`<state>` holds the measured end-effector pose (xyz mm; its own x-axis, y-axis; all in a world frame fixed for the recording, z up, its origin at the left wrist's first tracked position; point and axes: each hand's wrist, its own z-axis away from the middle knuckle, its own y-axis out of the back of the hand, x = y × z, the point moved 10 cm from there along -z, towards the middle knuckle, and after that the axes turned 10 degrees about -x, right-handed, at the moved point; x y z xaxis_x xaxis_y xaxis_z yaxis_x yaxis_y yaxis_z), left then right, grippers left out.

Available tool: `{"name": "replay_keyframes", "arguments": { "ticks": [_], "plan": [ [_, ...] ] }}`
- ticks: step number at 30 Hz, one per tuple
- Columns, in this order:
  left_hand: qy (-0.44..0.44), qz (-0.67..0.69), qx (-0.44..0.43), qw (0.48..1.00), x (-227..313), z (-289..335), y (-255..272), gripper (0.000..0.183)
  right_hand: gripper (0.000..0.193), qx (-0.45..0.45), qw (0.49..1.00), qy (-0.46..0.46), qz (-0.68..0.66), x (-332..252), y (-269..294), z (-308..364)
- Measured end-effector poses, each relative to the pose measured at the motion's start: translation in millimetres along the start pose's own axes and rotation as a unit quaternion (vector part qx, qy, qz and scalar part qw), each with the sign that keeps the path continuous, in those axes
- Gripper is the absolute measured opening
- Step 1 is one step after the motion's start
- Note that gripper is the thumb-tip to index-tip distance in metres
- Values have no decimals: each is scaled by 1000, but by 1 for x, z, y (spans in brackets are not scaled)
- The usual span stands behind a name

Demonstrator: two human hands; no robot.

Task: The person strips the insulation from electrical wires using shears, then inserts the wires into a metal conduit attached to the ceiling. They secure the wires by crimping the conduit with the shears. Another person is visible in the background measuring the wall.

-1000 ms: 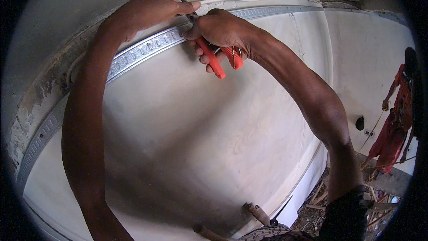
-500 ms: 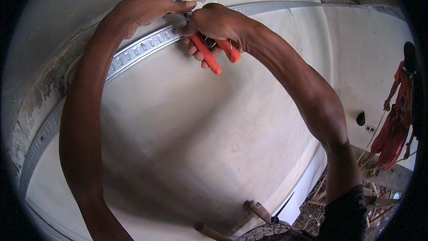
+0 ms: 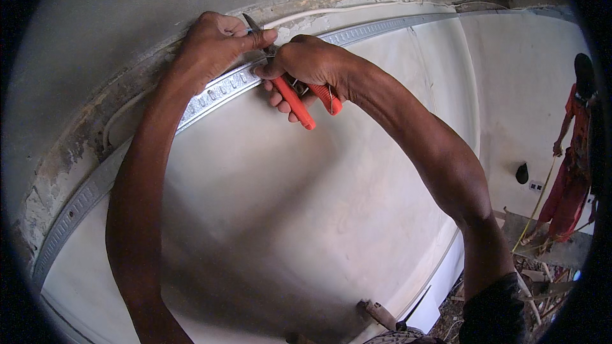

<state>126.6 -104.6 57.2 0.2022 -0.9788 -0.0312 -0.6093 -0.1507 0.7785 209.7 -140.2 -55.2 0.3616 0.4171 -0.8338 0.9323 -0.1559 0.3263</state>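
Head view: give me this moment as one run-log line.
left hand: pressing on metal track | right hand: gripping red-handled pliers at track | background: another person by wall

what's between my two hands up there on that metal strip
Almost nothing: in the head view the left hand and right hand nearly meet on the metal strip, only the orange-handled pliers' tip between them.

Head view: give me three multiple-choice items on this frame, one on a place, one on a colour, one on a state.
1. Where is the ribbed grey metal channel?
A. along the wall's top edge
B. on the floor
C. in a box

2. What colour are the handles of the cutting pliers?
A. blue
B. orange-red
C. black

3. What is the right hand doing?
A. hanging free
B. gripping the pliers
C. resting flat

Key: 1 A, it runs under the ceiling beside the left hand; 2 B, the handles show orange-red; 3 B, its fingers wrap the handles.
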Motion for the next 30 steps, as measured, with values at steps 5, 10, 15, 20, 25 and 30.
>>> {"name": "replay_keyframes", "arguments": {
  "ticks": [5, 10, 15, 20, 25, 30],
  "plan": [
    [-2, -9, 22, 1000, 0, 1, 1, 56, 29, -10, 1000, 19, -8, -2, -1, -2],
    [-15, 8, 33, 999, 4, 4, 0, 55, 33, 7, 1000, -9, -5, 1, 1, 0],
    [-2, 7, 36, 999, 6, 6, 3, 53, 33, 10, 1000, -4, 2, -4, 0, 2],
    [-15, -22, 66, 997, 12, 9, 8, 56, 34, 12, 1000, -3, -17, -5, 1, -1],
    [-4, -30, 67, 997, 12, 9, 8, 59, 32, 12, 1000, -3, -20, -1, 3, -1],
    [5, -23, 69, 997, 12, 9, 8, 58, 30, 22, 999, 9, -40, 0, 3, -2]
  ]
}}
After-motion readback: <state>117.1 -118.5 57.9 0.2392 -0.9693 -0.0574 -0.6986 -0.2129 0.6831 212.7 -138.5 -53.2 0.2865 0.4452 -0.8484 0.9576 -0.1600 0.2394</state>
